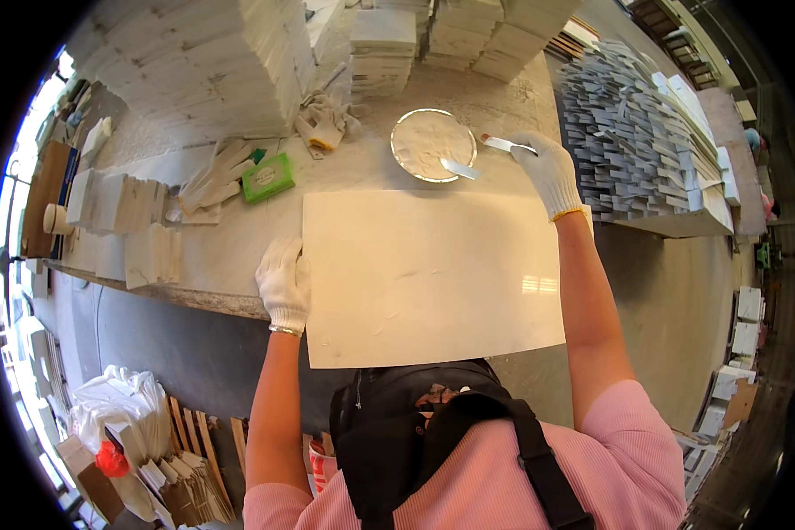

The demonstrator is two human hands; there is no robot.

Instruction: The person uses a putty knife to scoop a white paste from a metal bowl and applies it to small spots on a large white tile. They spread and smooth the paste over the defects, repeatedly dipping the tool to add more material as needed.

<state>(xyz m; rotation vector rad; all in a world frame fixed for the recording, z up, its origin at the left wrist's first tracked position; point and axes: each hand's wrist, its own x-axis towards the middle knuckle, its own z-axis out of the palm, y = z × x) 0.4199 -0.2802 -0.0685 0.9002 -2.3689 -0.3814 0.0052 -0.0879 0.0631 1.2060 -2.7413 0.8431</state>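
Observation:
A large cream-white slab (433,278) with a smooth, glossy face lies in front of me, its near edge over the table's front edge. My left hand (283,281), in a white knit glove, rests against the slab's left edge with its fingers stretched out and nothing in them. Beyond the slab's right part, my gloved right hand (549,177) is closed on a narrow flat putty knife (501,143) with a brownish tip, which points left toward a round bowl (394,152). Whitish paste (428,141) fills that bowl, and another flat blade (458,168) sticks out over its near rim.
Tall stacks of pale tiles (194,71) stand at the back left. Loose gloves (212,181) and a green box (268,178) lie left of the bowl. Grey stone strips (623,132) are piled at right. Wrapped bundles (119,402) sit on the floor at lower left.

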